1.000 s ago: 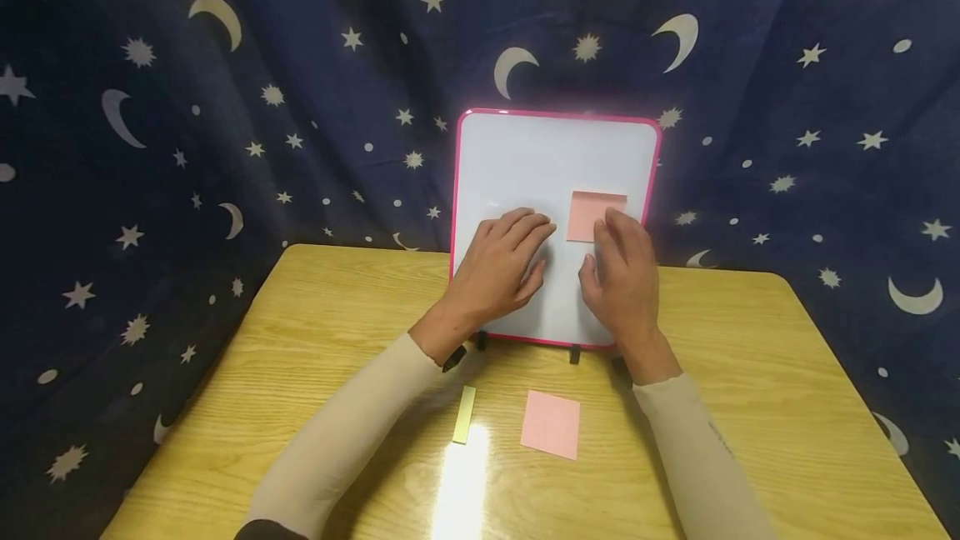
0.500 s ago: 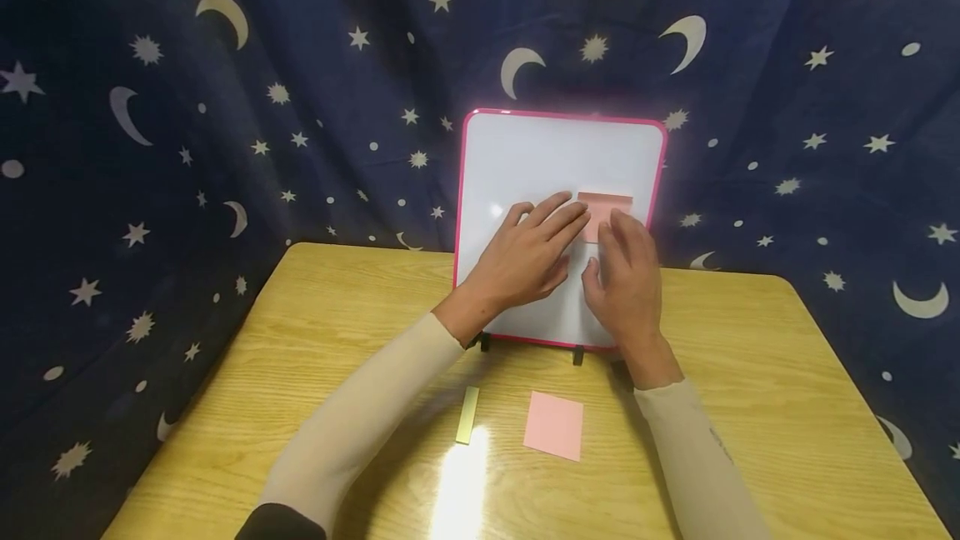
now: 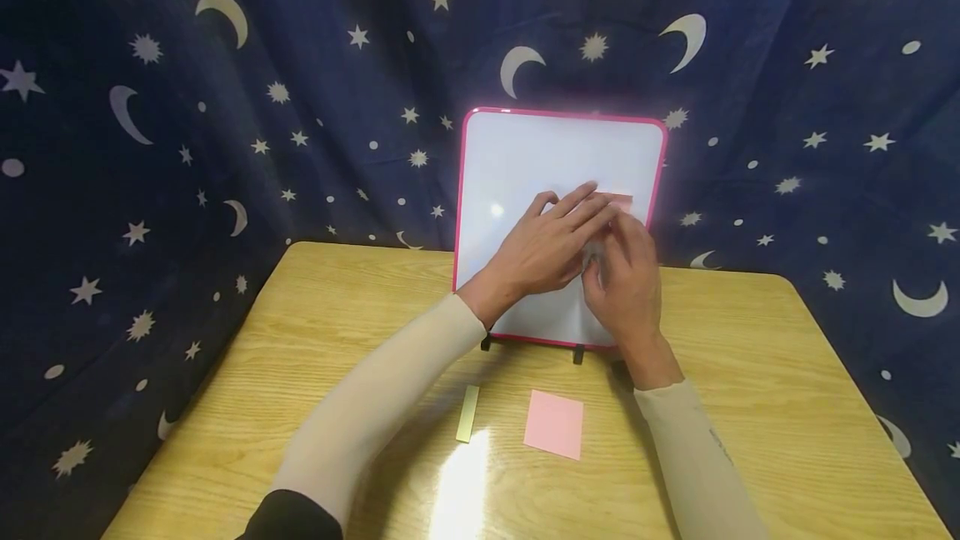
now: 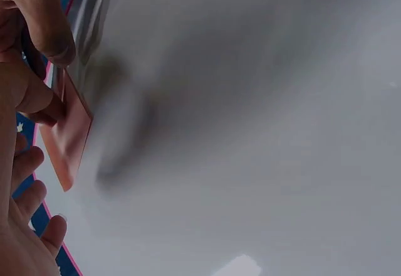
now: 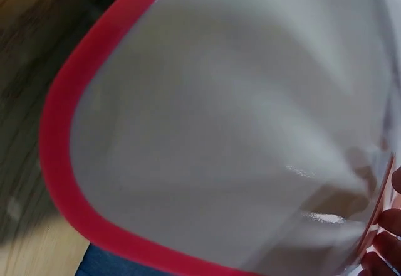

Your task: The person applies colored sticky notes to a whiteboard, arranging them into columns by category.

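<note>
A pink sticky note (image 3: 617, 199) lies against the upright whiteboard (image 3: 532, 152), right of its middle. Its upper strip shows as a darker band, and the hands cover most of the rest. My left hand (image 3: 551, 244) reaches across the board with fingers extended over the note. Beside it, my right hand (image 3: 626, 277) has its fingertips at the note, the thumb held apart from them. In the left wrist view, a finger presses on the note (image 4: 74, 128), whose lower corner stands out. The right wrist view shows only the note's edge and some fingertips.
On the wooden table (image 3: 360, 298), in front of the board, lie a second pink sticky note (image 3: 553, 425) and a narrow yellow strip (image 3: 467, 413). Black feet (image 3: 578, 354) support the pink-framed board. Behind hangs a dark blue curtain (image 3: 450, 48) with moons and stars.
My left hand has moved right across the whiteboard, from beside the sticky note to over it, up to the right fingers. The right hand stays almost in place.
</note>
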`<state>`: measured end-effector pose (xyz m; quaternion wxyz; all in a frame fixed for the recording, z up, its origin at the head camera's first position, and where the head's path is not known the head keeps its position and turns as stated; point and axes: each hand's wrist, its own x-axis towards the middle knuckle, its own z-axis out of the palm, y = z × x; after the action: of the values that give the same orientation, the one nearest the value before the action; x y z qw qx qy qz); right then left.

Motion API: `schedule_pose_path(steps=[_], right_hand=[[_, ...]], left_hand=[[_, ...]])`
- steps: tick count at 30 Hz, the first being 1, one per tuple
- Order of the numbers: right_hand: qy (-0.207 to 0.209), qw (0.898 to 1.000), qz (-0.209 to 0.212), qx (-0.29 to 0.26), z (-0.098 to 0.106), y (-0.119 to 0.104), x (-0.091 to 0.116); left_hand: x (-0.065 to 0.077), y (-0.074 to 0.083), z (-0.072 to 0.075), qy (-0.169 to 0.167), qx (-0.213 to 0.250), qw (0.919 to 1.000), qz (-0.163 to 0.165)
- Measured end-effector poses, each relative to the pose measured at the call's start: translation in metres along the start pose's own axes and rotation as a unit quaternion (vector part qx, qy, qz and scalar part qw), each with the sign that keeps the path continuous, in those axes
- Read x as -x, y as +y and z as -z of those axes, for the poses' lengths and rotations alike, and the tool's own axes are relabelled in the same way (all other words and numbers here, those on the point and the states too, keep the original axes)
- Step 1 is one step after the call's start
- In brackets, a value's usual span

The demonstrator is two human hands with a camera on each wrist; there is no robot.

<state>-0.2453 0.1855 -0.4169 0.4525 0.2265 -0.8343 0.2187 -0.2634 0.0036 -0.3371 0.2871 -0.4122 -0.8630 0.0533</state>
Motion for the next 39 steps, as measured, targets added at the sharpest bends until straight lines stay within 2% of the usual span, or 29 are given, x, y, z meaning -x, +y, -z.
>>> schedule_pose_path(steps=[4, 10, 15, 25, 31, 39], right_hand=[[-0.011, 1.000, -0.002, 0.008, 0.000, -0.001, -0.001], [-0.014, 1.000, -0.004, 0.012, 0.001, -0.003, 0.001], [-0.008, 1.000, -0.002, 0.010, 0.001, -0.002, 0.003], [-0.015, 1.000, -0.007, 0.018, 0.001, -0.004, 0.003], [-0.027, 0.999, -0.014, 0.017, 0.002, -0.004, 0.002], [-0.034, 0.999, -0.018, 0.024, 0.003, -0.005, 0.003]], left_hand=[[-0.008, 0.002, 0.000, 0.003, 0.021, 0.9997, -0.007], [-0.017, 0.007, -0.001, 0.000, 0.022, 0.9995, -0.022], [-0.022, 0.011, -0.002, -0.015, 0.015, 0.9994, -0.027], [-0.027, 0.015, -0.005, -0.027, -0.003, 0.9993, -0.023], [-0.029, 0.017, -0.005, -0.046, -0.002, 0.9988, -0.013], [-0.028, 0.017, -0.006, -0.033, -0.015, 0.9992, -0.014]])
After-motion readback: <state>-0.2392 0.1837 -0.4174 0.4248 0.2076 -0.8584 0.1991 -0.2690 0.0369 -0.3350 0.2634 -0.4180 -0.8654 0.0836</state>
